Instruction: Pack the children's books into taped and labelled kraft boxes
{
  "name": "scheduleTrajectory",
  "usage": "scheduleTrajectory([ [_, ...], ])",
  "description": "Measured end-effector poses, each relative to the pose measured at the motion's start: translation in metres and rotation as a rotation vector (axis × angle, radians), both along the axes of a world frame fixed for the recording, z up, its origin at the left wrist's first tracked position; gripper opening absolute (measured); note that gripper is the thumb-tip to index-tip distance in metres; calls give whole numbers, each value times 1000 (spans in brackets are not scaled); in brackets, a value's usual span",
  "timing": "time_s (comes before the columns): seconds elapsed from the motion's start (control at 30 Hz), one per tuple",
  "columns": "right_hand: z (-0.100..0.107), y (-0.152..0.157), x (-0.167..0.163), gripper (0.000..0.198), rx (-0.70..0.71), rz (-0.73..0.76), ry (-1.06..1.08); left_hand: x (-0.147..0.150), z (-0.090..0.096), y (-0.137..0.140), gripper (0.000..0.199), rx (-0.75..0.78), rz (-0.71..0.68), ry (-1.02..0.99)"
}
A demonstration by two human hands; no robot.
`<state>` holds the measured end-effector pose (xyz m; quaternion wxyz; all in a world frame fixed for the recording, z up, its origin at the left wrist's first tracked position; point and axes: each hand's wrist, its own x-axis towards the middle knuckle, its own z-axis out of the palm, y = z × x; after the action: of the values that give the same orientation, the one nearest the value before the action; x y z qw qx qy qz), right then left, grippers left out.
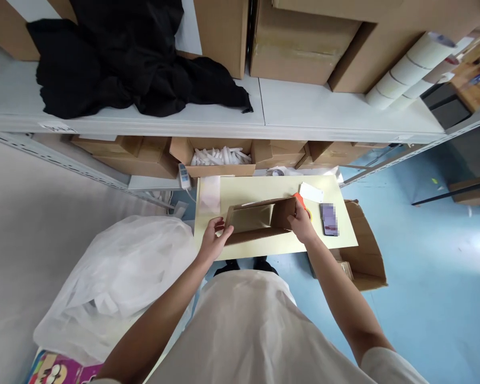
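A small brown cardboard box [283, 216], opened out so that I look through it onto the pale table [272, 186], is between my hands. My left hand [216, 237] grips its left end, thumb and fingers bent around the edge. At the right end my right hand [303, 224] pinches the cardboard wall near the upper corner. Just behind that hand lies an orange and yellow object [299, 199], partly hidden, perhaps a tape roll or scissors. Close by on the table are a white card [311, 192] and a phone [329, 219].
A grey shelf [224, 125] spans the far side, with black cloth [136, 69], cartons [300, 53] and white rolls [412, 69]. Below, an open carton [220, 169] holds white pieces. A large white plastic bag [132, 266] stands left; an open carton [364, 245] is on the floor right.
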<state>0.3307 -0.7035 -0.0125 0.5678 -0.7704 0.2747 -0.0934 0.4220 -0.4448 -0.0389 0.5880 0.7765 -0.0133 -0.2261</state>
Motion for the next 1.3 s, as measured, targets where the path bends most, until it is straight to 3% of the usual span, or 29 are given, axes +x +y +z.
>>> scheduleTrajectory([
  [0.17, 10, -15, 0, 55, -177, 118, 71, 10, 16, -10, 37, 280, -207, -320],
  [0.33, 5, -27, -7, 50, -472, 122, 138, 12, 18, -28, 20, 364, -168, -483],
  [0.47, 2, -31, -12, 41, -533, 133, 102, 9, 19, -38, 20, 416, -170, -535],
  [0.63, 1, -28, -8, 33, -509, 193, 109, 10, 19, -43, 29, 438, -214, -537],
  [0.73, 1, -33, -7, 38, -476, 322, 75, 14, 21, -39, 36, 449, -269, -536],
  [0.9, -1, -56, -18, 65, -492, 721, -14, 27, 25, -13, 52, 376, -578, -512],
  [1.07, -5, -67, -26, 87, -642, 864, 93, 32, 18, 8, 81, 281, -792, -507],
  [1.2, -4, -67, -23, 78, -733, 889, 127, 23, 13, 5, 112, 391, -851, -563],
  [1.3, -5, -69, -21, 64, -687, 892, 54, 16, 10, 3, 93, 393, -806, -580],
])
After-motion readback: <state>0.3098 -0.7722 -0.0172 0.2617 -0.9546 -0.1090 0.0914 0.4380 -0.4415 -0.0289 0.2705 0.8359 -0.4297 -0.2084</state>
